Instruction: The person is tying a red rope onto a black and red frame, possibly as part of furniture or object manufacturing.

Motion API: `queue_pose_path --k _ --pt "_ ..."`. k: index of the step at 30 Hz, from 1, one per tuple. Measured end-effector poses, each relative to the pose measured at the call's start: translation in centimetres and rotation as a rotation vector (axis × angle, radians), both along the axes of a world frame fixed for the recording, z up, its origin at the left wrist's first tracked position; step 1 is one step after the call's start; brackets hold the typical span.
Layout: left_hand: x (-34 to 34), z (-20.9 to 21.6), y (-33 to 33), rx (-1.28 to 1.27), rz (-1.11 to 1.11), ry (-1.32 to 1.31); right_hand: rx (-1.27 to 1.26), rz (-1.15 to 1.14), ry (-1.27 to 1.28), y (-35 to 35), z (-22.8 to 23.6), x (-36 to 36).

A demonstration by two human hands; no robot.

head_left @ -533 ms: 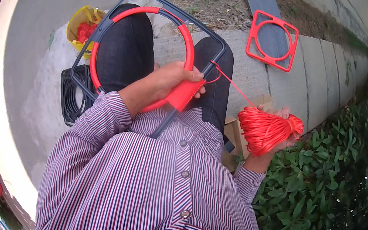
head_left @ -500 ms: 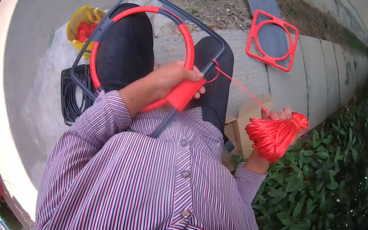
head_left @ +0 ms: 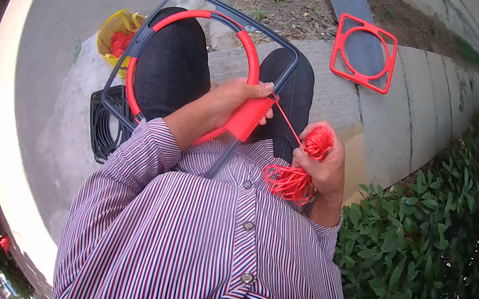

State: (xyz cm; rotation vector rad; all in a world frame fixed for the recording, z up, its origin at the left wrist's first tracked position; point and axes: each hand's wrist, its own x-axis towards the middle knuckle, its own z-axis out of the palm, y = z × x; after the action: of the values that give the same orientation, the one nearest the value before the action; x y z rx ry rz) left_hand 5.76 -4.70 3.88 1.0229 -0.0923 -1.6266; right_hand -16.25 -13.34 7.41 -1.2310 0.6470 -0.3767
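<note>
Yellow plastic makes up the bag [head_left: 108,30] at left, with red stuff [head_left: 121,44] inside. Just below it a black frame [head_left: 95,129] lies on the ground. Next, over the person's knees, is the dark frame [head_left: 292,68], its ring [head_left: 254,60] mostly wrapped in red. The left hand [head_left: 228,102] reaches across from the lower left, forearm slanting up; it is closed round the frame's near right part, thumb laid on top, fingertips showing past the edge of a red woven band [head_left: 250,119]. From there a red strand [head_left: 287,118] runs straight down to the right hand [head_left: 327,167]. That forearm rises steeply, the hand turned inward, fingers curled round a red cord bundle [head_left: 289,182], thumb pressed near the strand; loops hang below. Right of it stand cardboard [head_left: 356,157], a red frame [head_left: 338,47] resting across a grey board [head_left: 347,2], and leafy shrubs [head_left: 396,251].
</note>
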Motion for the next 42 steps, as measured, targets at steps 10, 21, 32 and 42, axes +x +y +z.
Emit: queue_pose_path --k 10,21,32,42 --pt "1.0 -0.9 -0.1 -0.016 0.097 0.050 0.232 -0.712 -0.374 -7.4 -1.1 -8.3" --pt "1.2 1.0 -0.2 0.007 -0.050 -0.004 0.327 -0.303 -0.330 -3.0 -1.1 -7.5" --pt "-1.2 1.9 1.0 -0.043 -0.067 -0.003 -0.140 -0.026 -0.220 -2.5 -1.9 7.9" --pt "-0.9 0.3 0.4 -0.012 -0.088 -0.026 -0.355 -0.263 -0.113 -4.4 -1.0 7.6"
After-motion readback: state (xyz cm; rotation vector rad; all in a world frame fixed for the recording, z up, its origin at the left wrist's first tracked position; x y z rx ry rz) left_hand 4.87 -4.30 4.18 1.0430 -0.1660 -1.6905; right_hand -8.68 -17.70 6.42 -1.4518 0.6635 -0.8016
